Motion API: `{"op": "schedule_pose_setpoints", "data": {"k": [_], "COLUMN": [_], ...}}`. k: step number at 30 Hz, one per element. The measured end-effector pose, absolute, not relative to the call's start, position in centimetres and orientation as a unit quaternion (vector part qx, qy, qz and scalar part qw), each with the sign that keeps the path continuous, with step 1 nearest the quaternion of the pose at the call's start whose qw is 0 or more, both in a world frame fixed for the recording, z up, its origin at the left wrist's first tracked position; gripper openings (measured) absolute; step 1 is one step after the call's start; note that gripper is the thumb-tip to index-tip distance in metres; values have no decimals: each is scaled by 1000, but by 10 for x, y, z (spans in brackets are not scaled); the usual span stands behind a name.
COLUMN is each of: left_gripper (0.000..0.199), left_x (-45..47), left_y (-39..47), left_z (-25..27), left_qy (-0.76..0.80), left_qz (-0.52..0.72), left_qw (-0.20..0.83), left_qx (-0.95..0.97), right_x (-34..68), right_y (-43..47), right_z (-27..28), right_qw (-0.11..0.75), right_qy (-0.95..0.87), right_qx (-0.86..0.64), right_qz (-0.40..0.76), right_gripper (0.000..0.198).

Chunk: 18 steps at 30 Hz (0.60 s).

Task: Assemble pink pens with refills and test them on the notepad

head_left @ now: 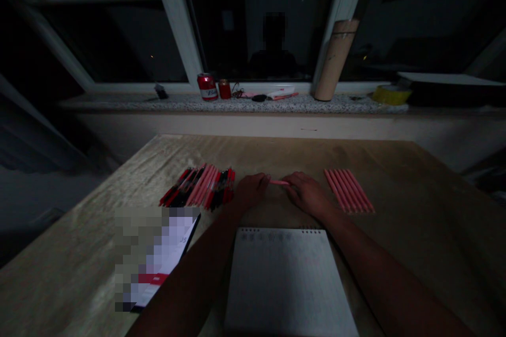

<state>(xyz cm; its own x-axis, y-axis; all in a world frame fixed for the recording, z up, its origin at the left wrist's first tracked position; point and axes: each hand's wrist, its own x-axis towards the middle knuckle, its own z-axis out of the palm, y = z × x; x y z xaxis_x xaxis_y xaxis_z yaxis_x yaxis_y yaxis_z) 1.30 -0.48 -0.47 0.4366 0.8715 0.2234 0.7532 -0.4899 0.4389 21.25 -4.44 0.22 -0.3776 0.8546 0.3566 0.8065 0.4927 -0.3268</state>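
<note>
A slim pink pen (279, 182) lies level between my two hands above the table. My left hand (253, 189) is closed on its left end, and the fingers of my right hand (304, 190) close round its right end. Just left of my left hand sits a pile of red, black and pink pens (201, 185), laid side by side. To the right of my right hand, several pink pens (348, 190) form a neat slanted row. Below the hands is a spiral-bound pad (288, 284) with faint marks along its top edge.
A tablet or phone with a lit screen (169, 253), partly blurred out, lies beside my left forearm. The table (395, 263) has a creased, beige cover. On the windowsill stand a red can (207, 87), a smaller red jar (224, 89), a tall tube (336, 60) and yellow tape (391, 96).
</note>
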Motion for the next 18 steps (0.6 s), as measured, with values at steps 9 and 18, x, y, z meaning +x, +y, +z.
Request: {"op": "schedule_pose_setpoints", "data": {"k": [9,18], "left_gripper": [48,47], "left_x": [14,12], "left_y": [-6,-6], "left_z": [-3,-5], "left_qy": [484,480], "left_qz": [214,238], "left_qw": [127,171], "left_qx": [839,827], "right_x": [213,214], "right_y": [-45,-45], "right_z": [2,2], "right_qw": [250,253], "right_qy": [-829,-826], "right_qx": [-497,-501], "right_qz": [47,54], "right_gripper": [25,26]}}
